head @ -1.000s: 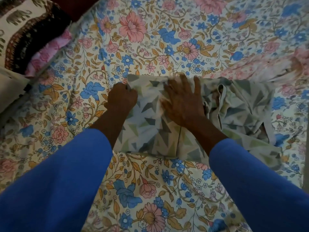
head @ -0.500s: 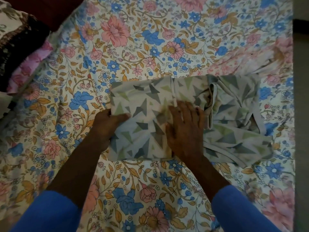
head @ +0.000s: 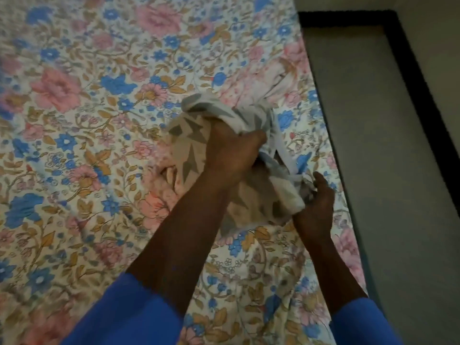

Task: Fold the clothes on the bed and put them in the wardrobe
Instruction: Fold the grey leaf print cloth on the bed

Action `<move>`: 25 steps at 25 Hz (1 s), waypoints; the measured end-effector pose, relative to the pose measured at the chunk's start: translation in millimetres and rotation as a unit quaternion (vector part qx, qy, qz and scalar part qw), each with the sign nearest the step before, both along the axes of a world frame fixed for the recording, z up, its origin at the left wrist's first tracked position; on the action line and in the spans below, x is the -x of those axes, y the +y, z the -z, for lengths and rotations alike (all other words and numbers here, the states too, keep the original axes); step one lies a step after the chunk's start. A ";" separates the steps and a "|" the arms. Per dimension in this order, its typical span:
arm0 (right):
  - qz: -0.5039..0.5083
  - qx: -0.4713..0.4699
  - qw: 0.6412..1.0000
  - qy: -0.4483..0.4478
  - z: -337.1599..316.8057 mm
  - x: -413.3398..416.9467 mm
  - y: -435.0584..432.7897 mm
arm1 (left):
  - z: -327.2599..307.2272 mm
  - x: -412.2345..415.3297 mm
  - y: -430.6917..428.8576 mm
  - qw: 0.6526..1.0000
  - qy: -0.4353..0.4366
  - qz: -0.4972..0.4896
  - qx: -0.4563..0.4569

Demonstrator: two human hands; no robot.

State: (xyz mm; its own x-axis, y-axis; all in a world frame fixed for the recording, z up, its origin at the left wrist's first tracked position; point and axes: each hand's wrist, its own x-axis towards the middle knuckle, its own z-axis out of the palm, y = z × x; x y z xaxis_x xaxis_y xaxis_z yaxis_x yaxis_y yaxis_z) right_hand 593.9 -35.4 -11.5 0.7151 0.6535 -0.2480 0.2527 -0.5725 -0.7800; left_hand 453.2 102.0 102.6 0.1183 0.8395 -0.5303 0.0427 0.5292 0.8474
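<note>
– Blue sleeves [head: 119,317] up front, so what're the hands doing?
– Right hand [head: 315,202] pinches the triangle-print garment [head: 189,135] at its lower end. Left hand [head: 231,155] clenches its bunched middle, over the floral bed [head: 74,145]. Pink garment [head: 261,80] lies beyond.

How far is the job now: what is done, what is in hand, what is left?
Done: the triangle-print garment is gathered into a bundle; how neat, I cannot tell. In hand: the left hand grips its top, the right hand holds its lower end, above the bed. Left: a pale pink garment lies crumpled there, and no wardrobe is in view.
</note>
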 end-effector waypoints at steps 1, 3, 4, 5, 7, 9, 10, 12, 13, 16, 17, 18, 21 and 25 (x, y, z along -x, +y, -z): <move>-0.033 0.000 0.999 0.015 -0.5 -10.3 -0.2 | 12.4 -25.7 2.9 1.000 0.011 0.023 0.014; -0.090 0.025 0.996 -0.013 0.4 -22.5 2.7 | 34.9 -61.7 -1.7 0.995 0.014 0.089 0.044; -0.082 0.028 0.996 0.002 0.8 -27.0 5.9 | 45.3 -70.8 -7.0 0.993 0.038 0.106 0.037; -0.048 0.019 0.997 0.055 -0.9 -31.8 10.7 | 54.2 -71.0 -11.8 0.988 0.091 0.123 0.014; 0.081 -0.007 0.964 0.252 -9.1 -47.4 20.8 | 70.5 -56.2 -25.9 0.955 0.221 0.181 -0.087; 0.142 -0.009 0.886 0.442 -23.9 -61.6 27.1 | 84.3 -34.9 -47.9 0.873 0.326 0.305 -0.198; 0.126 0.011 0.875 0.468 -31.3 -67.2 29.0 | 87.0 -28.4 -61.2 0.815 0.368 0.374 -0.245; 0.065 0.057 0.871 0.483 -39.5 -68.9 33.2 | 96.9 -26.0 -85.9 0.693 0.462 0.453 -0.318; 0.039 0.062 0.865 0.496 -41.2 -67.2 36.8 | 103.0 -28.7 -91.7 0.659 0.498 0.445 -0.345; 0.002 0.047 0.852 0.522 -47.9 -64.7 43.2 | 118.9 -39.1 -85.9 0.703 0.491 0.351 -0.376; 0.004 0.032 0.846 0.532 -49.3 -65.4 42.6 | 120.3 -39.7 -77.8 0.760 0.439 0.298 -0.375; 0.009 0.016 0.848 0.530 -47.7 -66.5 40.0 | 119.7 -38.2 -66.4 0.819 0.384 0.246 -0.349; 0.059 -0.041 0.878 0.472 -32.7 -62.1 29.3 | 100.7 -24.3 -31.6 0.923 0.278 0.169 -0.205; -0.003 -0.037 0.948 0.316 -33.2 -34.3 22.2 | 30.7 10.8 -19.7 0.970 0.119 0.142 -0.155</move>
